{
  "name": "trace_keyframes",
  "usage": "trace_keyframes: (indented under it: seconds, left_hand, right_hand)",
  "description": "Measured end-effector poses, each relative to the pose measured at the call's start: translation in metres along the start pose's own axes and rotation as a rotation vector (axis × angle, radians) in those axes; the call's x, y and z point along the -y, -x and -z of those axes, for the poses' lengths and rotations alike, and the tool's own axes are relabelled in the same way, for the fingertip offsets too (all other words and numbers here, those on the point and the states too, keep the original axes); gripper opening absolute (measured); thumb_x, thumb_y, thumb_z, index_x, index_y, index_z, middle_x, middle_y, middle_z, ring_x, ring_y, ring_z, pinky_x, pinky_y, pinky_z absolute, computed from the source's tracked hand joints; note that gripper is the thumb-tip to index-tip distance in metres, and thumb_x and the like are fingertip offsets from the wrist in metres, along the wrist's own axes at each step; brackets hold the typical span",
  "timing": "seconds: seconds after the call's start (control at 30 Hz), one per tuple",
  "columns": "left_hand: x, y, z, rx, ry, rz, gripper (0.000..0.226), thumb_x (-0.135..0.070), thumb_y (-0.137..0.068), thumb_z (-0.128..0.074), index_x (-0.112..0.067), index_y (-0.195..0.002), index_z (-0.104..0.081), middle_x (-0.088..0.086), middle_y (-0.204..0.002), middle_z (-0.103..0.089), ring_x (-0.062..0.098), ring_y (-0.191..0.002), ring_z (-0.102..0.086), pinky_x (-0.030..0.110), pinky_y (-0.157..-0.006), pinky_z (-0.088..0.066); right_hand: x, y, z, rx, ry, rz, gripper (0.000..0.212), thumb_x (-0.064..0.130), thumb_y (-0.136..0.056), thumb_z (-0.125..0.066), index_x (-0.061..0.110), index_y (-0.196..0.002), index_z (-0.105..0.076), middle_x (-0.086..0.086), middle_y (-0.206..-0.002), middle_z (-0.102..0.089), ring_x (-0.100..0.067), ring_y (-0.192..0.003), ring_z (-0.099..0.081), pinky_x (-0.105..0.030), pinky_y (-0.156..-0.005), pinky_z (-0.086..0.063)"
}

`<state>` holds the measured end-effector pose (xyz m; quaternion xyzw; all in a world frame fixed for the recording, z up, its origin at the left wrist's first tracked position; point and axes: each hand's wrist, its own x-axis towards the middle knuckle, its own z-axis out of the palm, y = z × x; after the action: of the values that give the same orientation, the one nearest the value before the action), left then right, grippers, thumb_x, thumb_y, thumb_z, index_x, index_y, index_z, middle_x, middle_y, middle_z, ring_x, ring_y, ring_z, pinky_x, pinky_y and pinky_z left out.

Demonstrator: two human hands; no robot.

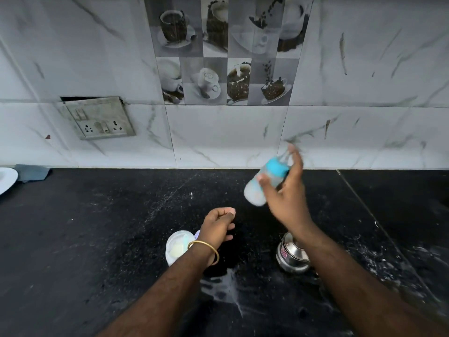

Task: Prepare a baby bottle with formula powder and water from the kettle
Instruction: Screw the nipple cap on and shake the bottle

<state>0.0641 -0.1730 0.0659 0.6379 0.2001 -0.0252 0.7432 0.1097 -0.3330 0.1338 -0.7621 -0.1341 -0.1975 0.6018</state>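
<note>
My right hand (286, 198) grips a baby bottle (261, 188) in the air above the black counter (97, 239). The bottle is tilted, blurred by motion, with a blue collar and whitish liquid in its lower end. My left hand (217, 227) hovers over the counter with its fingers curled and nothing visible in them; a gold bangle is on the wrist. Just left of that wrist stands an open formula container (177, 246) with pale powder inside. A small steel kettle (291, 254) sits on the counter under my right forearm, partly hidden by it.
A wet patch with white spill (228, 285) lies on the counter between my forearms. A white plate (6, 180) and a grey cloth (32, 172) sit at the far left by the wall. A loose socket plate (99, 119) hangs on the tiled wall.
</note>
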Motion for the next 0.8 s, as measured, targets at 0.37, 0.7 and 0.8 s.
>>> trace_keyframes:
  seconds: [0.37, 0.7, 0.8]
  left_hand:
    - [-0.004, -0.005, -0.002, -0.01, 0.055, 0.024, 0.007, -0.031, -0.094, -0.062, -0.024, -0.097, -0.064, 0.0, -0.114, -0.068, 0.022, -0.106, -0.066, 0.038, -0.079, -0.054]
    - [-0.005, -0.011, -0.006, -0.031, 0.073, 0.027, 0.012, -0.034, -0.093, -0.063, -0.023, -0.097, -0.064, 0.0, -0.112, -0.069, 0.02, -0.101, -0.065, 0.034, -0.072, -0.053]
    - [-0.005, -0.012, -0.006, -0.035, 0.082, 0.031, 0.014, -0.035, -0.093, -0.063, -0.021, -0.095, -0.063, -0.001, -0.116, -0.068, 0.022, -0.104, -0.066, 0.034, -0.073, -0.053]
  right_hand:
    - [-0.003, -0.005, 0.005, 0.043, -0.083, -0.128, 0.086, 0.015, -0.085, -0.078, 0.031, -0.15, -0.024, -0.008, -0.129, -0.06, -0.021, -0.103, -0.069, -0.036, -0.092, -0.058]
    - [-0.001, -0.003, 0.0, 0.08, -0.096, -0.06, 0.081, 0.013, -0.088, -0.073, 0.033, -0.149, -0.023, -0.003, -0.132, -0.055, -0.015, -0.103, -0.066, -0.034, -0.092, -0.056]
    - [0.006, -0.011, -0.006, -0.212, -0.141, 0.037, 0.083, 0.025, -0.09, -0.069, 0.039, -0.152, -0.014, -0.015, -0.148, -0.045, -0.029, -0.123, -0.06, -0.043, -0.106, -0.051]
